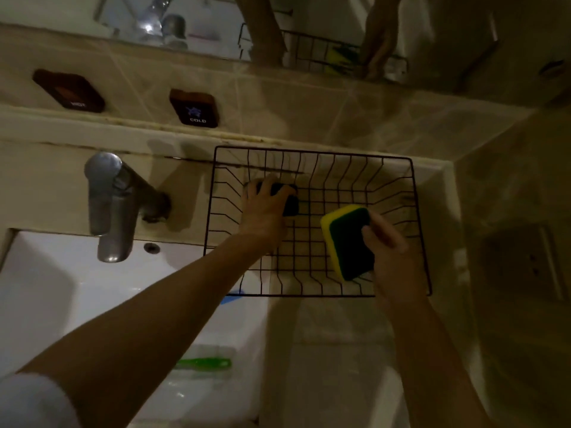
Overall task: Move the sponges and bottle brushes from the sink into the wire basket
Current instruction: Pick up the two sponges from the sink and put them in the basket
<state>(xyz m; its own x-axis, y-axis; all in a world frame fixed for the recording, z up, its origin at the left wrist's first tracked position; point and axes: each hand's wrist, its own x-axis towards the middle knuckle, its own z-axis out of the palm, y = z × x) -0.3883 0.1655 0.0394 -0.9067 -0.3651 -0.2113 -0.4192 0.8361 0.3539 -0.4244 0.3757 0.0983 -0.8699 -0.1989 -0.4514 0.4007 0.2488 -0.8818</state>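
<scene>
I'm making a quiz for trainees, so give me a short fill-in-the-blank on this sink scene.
1. The right hand holds a yellow and ____ sponge.
2. Both hands are over the wire ____.
3. The left hand grips a dark sponge at the basket's ____ side.
4. A brush with a ____ handle lies in the sink.

Missing words: green; basket; left; green

The left arm reaches in from seven o'clock toward one o'clock, bare forearm extended, and the left hand (265, 208) lies palm down with fingers curled around something dark. The right arm rises from five o'clock toward eleven o'clock. The right hand (391, 251) has thumb and fingers closed in a pinch grip.
</scene>
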